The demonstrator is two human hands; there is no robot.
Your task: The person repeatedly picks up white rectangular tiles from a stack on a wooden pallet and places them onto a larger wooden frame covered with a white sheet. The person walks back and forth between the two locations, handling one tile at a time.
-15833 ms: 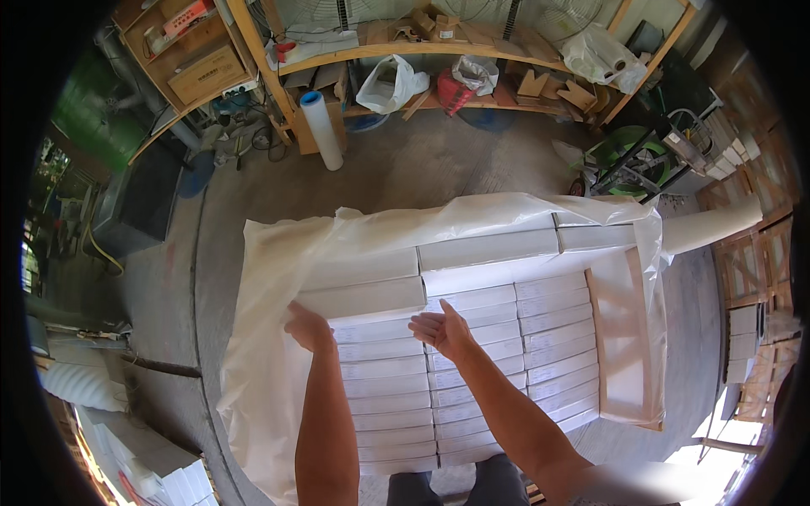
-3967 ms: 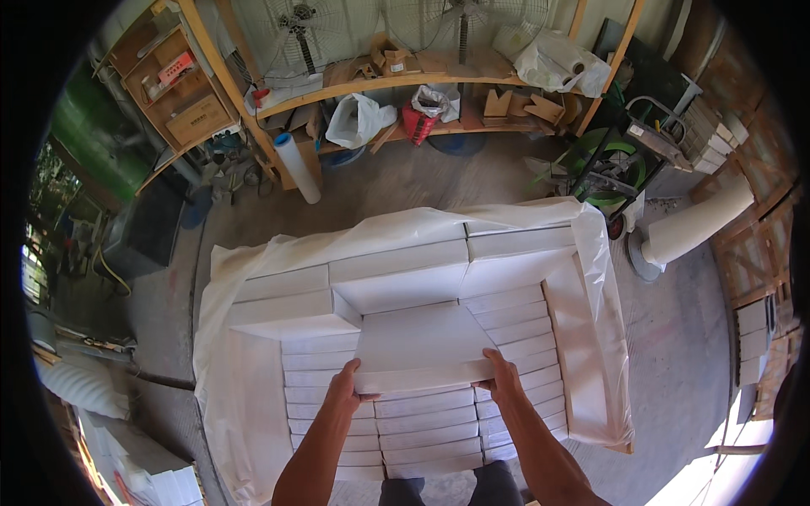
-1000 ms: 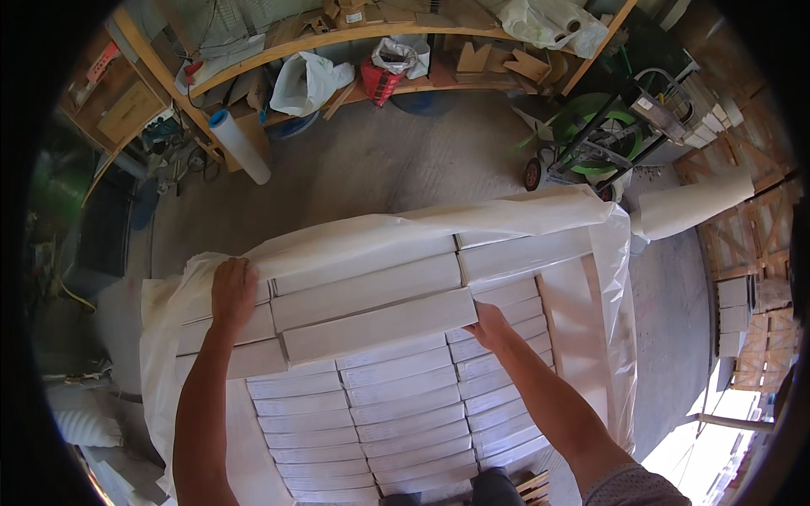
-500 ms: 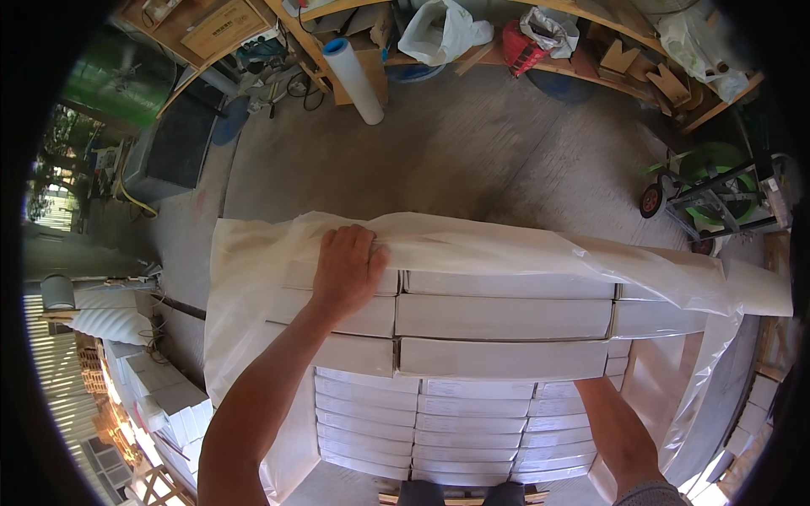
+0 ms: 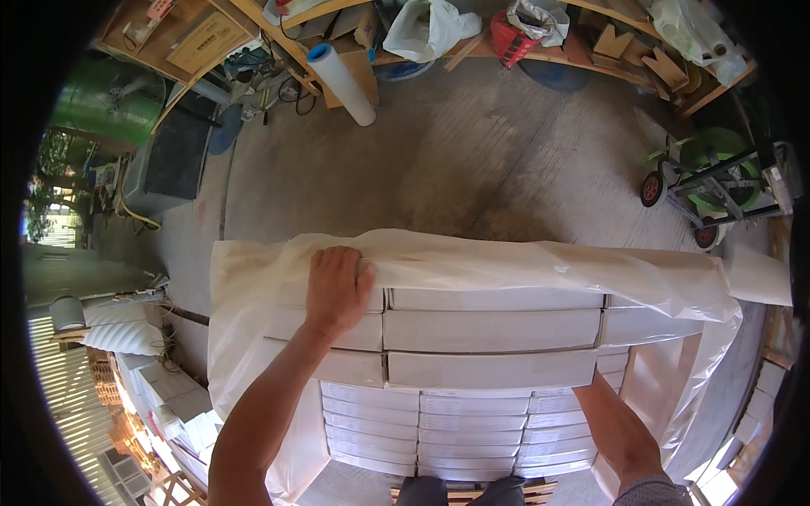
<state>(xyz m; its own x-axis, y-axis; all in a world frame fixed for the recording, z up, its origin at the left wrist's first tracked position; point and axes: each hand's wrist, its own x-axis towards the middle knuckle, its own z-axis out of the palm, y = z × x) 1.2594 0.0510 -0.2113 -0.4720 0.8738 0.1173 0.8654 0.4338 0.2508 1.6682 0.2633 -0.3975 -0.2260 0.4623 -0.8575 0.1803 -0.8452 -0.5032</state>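
Before me stands a stack of long white cartons (image 5: 492, 330), with white plastic film (image 5: 456, 255) draped over its far edge and hanging down the sides. My left hand (image 5: 337, 291) rests on the top cartons left of centre, fingers stretched onto the film and thumb apart. At the near right corner of the front top carton (image 5: 492, 369), my right hand (image 5: 593, 390) reaches underneath. The carton hides its fingers, so its grip does not show. More layers of white cartons (image 5: 470, 424) face me below.
A hand truck (image 5: 704, 185) with red-hubbed wheels stands at the right. Beyond the concrete floor (image 5: 405, 160), a white roll (image 5: 342, 84) leans by a wooden shelf with bags. Other cartons (image 5: 173, 388) lie at the left. Pallet slats (image 5: 540, 492) show near my legs.
The stack and both hands sit slightly lower in the picture, and the background has shifted a little left. Both hands keep about the same places on the cartons.
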